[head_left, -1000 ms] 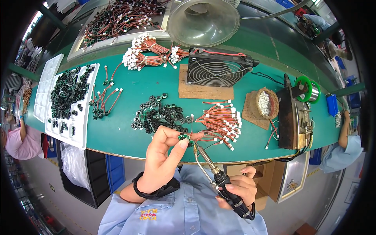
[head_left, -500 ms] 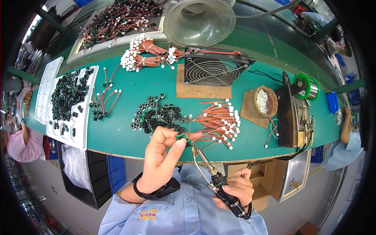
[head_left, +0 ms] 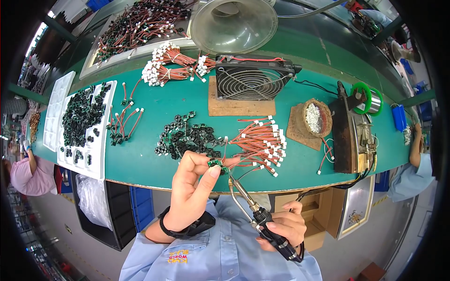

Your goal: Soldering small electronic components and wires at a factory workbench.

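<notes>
Pinch grip, left hand (head_left: 192, 192) thumb and forefinger clamping small green board (head_left: 215, 163) just above the worktop (head_left: 150, 164) edge so its wire joint faces the soldering iron (head_left: 255, 213), right hand (head_left: 283, 227) fisted round the handle, tip touching.

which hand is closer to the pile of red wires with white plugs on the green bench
Left. The left hand is raised just in front of the red wire pile, its fingertips near it. The right hand sits lower, toward the body, gripping the soldering iron.
</notes>
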